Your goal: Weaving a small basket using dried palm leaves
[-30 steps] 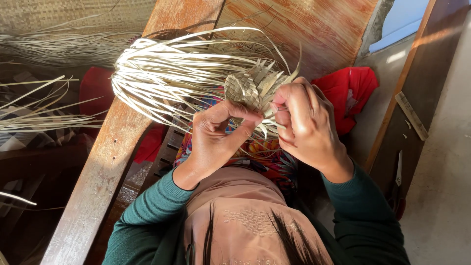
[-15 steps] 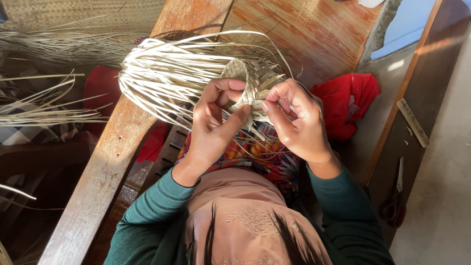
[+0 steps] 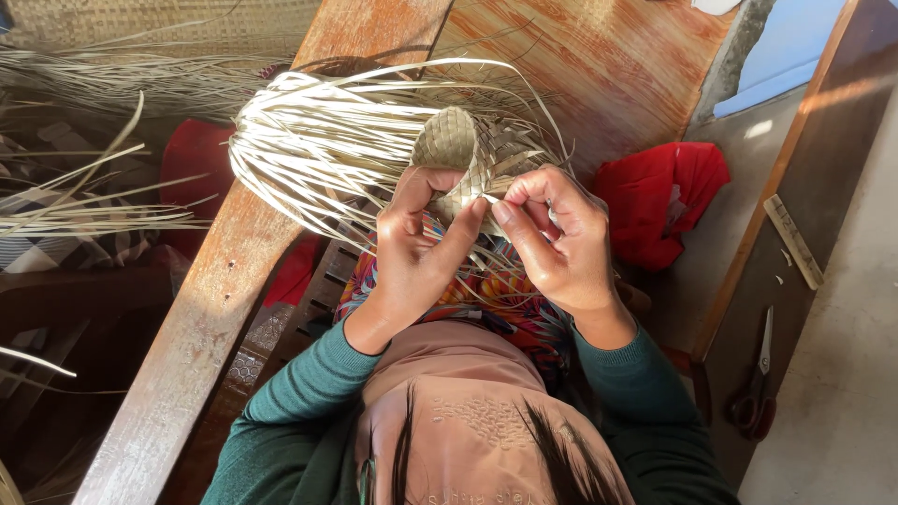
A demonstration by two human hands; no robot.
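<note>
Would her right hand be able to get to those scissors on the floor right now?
Probably not at once: the right hand is pinching a strip of the woven piece, and the scissors lie apart, beyond a wooden board.

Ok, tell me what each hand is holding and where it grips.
Left hand grips the small woven strip piece at its lower edge, thumb on the weave. Right hand pinches a loose strip end beside it.

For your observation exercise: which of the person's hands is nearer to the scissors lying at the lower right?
Right. The right hand pinches a strip of the woven piece, on the side toward the scissors; the left hand grips the weave farther away.
</note>
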